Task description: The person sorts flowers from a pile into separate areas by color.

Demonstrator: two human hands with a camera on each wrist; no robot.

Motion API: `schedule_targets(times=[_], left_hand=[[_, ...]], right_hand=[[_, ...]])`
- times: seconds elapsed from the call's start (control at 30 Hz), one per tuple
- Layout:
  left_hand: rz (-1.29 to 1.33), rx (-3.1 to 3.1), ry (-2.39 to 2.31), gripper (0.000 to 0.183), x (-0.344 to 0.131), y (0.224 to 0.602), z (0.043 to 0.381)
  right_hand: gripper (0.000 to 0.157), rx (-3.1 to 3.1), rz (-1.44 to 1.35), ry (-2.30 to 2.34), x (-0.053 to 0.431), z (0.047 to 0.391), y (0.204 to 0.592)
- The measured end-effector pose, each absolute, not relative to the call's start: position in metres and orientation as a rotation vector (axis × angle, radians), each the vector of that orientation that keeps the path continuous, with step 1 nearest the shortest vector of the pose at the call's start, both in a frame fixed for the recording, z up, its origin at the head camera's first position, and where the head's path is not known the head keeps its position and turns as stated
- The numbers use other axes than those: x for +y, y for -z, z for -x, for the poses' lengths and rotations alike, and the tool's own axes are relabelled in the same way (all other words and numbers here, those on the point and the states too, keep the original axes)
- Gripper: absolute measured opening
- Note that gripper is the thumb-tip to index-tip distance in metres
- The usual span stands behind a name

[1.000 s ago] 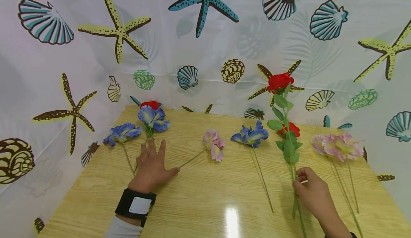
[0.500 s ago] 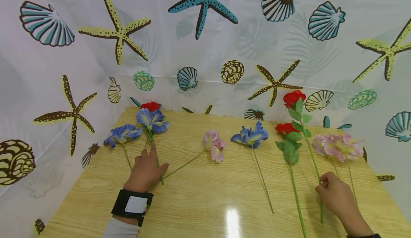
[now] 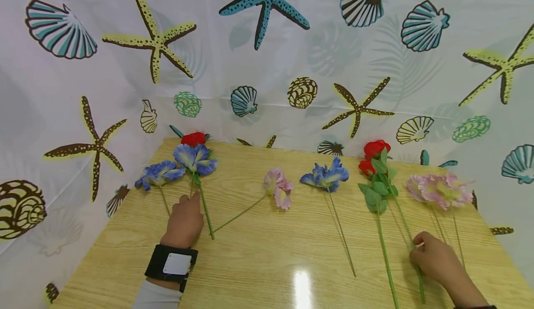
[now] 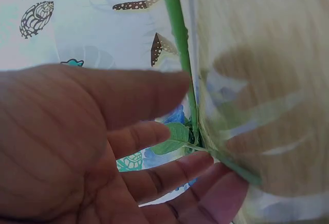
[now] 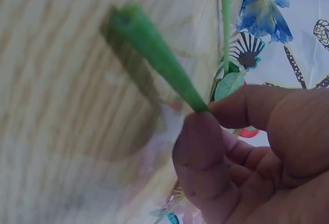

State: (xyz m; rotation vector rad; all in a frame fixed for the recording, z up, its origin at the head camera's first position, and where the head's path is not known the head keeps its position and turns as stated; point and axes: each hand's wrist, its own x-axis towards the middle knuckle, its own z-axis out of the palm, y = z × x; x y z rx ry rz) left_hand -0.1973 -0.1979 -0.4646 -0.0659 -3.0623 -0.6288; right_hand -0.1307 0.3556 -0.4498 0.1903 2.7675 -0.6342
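Note:
In the head view my right hand (image 3: 435, 258) pinches the green stem of a red rose (image 3: 377, 148) between thumb and finger. The cut end of that stem (image 5: 154, 54) sticks out past the fingertips in the right wrist view. A second red rose (image 3: 366, 167) lies alongside, its leaves overlapped by the first. My left hand (image 3: 185, 218) is low over the table beside another rose's green stem (image 3: 205, 209). In the left wrist view its fingers are loosely bent near a leaf (image 4: 172, 139), with the thumb overlapping the stem. A blue iris (image 3: 193, 158) partly covers that rose's red head (image 3: 193, 138).
Another blue iris (image 3: 160, 174) lies at the far left. A pink flower (image 3: 277, 188) and a blue iris (image 3: 326, 175) lie mid-table, and pink flowers (image 3: 440, 191) at the right. A patterned cloth (image 3: 267, 68) hangs behind the wooden table (image 3: 267, 262).
My right hand has moved right and lowered the rose from upright down beside the other one. The left hand has drawn back slightly left, its spread fingers now bent.

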Motion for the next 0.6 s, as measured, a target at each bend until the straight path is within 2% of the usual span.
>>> schedule_targets(times=[0.23,0.6], left_hand=[[0.083,-3.121,0.622,0.047,-0.201,0.460,0.196],[0.073,-3.155,0.670,0.049,-0.202,0.457,0.195]], right_hand=[[0.043,2.699,-0.181,0.632,0.356,0.135,0.454],[0.041,2.694,-0.155,0.600,0.352,0.136,0.455]])
